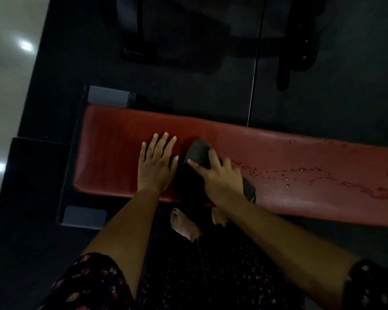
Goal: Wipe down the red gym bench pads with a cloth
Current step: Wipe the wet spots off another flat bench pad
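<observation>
A long red bench pad runs from centre left to the right edge. My left hand lies flat on it with fingers straight and spread. Just to its right, my right hand presses a dark grey cloth onto the pad, fingers spread over the cloth and partly curled round it. Part of the cloth sticks out beyond the fingertips and another part shows behind the wrist. Water droplets streak the right stretch of the pad.
The bench's black frame with grey foot plates stands on a dark floor mat. Other black gym equipment sits beyond the bench. Pale glossy floor lies at the left. My bare feet stand close to the bench's near edge.
</observation>
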A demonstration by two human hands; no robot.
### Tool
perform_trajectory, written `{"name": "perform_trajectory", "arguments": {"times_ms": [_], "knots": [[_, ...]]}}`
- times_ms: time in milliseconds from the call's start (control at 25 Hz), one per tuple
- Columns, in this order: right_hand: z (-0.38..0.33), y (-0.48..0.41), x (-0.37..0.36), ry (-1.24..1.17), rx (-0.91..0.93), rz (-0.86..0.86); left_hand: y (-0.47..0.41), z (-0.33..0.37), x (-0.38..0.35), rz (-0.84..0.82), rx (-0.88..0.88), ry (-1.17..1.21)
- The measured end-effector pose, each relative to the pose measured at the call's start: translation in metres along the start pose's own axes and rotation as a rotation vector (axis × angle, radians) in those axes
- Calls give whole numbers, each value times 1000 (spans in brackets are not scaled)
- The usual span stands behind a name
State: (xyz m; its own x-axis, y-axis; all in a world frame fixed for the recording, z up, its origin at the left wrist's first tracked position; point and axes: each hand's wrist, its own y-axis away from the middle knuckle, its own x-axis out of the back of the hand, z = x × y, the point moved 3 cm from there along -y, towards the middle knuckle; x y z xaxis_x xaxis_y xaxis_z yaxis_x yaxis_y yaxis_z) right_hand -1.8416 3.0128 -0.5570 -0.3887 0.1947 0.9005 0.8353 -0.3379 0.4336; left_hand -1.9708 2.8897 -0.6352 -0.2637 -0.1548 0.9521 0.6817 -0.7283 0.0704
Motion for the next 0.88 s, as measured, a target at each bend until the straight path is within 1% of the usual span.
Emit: {"name": "perform_trajectory", "arguments": {"times_ms": [80, 160, 280, 360, 440, 520, 600, 680, 800, 880], "knots": [[7, -36, 19, 24, -19, 25, 2, 0, -1, 42, -31, -6], [23, -70, 36, 23, -90, 80, 4, 2, 1, 74, -38, -20], [51, -100, 44, -43, -261, 26, 1, 5, 6, 53, -51, -2], [56, -96, 42, -79, -311, 17, 1, 6, 7, 55, -73, -2], [50, -74, 32, -31, -287, 72, 3, 11, 6, 81, -96, 7], [37, -41, 13, -10, -222, 68, 4, 21, 6, 90, -66, 31], [20, -2, -8, 2, -156, 55, 4, 31, 5, 50, -8, 38], [3, 37, -21, -11, -132, 127, 4, 35, 3, 12, 19, 38], [-20, 87, -50, 36, -63, 42, 8, 35, 0, 19, 24, 56], [-26, 108, -65, 4, -14, 8, 10, 36, -1, 48, 25, 29]]}}
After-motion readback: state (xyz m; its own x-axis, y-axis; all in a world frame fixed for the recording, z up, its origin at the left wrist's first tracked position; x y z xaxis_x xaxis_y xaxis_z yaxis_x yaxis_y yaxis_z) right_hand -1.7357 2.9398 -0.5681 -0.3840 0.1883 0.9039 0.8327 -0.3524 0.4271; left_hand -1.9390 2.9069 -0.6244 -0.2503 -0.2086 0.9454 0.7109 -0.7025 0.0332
